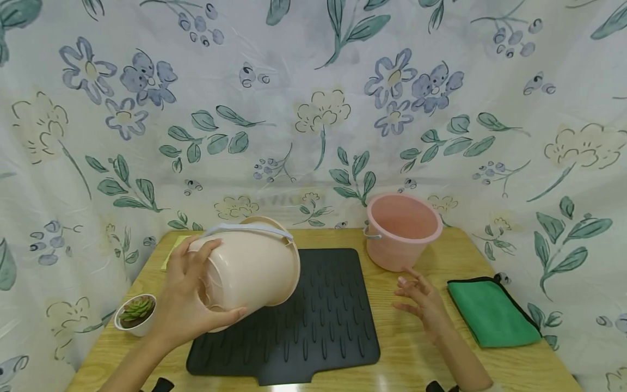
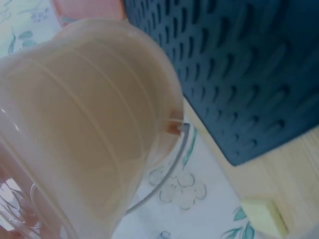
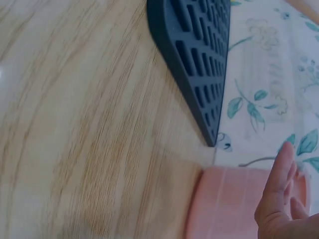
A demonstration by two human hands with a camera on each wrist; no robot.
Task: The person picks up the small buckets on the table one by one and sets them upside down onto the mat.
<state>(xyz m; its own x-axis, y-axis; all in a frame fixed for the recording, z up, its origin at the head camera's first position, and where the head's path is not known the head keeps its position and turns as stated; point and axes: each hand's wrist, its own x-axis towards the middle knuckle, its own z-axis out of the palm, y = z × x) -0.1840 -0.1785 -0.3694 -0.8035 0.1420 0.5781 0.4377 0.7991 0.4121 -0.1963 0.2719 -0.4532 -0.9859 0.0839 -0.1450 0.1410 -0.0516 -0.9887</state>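
My left hand [image 1: 183, 299] grips a cream bucket [image 1: 259, 267] by its base, fingers over the top and thumb underneath. The bucket lies tilted on its side over the black ridged mat [image 1: 318, 326], its mouth turned right and away. Its pale handle [image 1: 250, 230] crosses the upper side; in the left wrist view, the bucket's wall [image 2: 94, 114] fills much of the left. To the right, my right hand [image 1: 421, 302] holds nothing, its fingers loosely extended just in front of an upright pink bucket [image 1: 397, 250]. The cream bucket's inside is hidden.
A small potted succulent [image 1: 137, 311] stands at the left, beside my left forearm. A folded green cloth [image 1: 495, 310] with black edging lies at the right. Something yellow [image 1: 173, 251] sits at the back left, partly behind my hand. A floral curtain [image 1: 313, 136] hangs behind the table.
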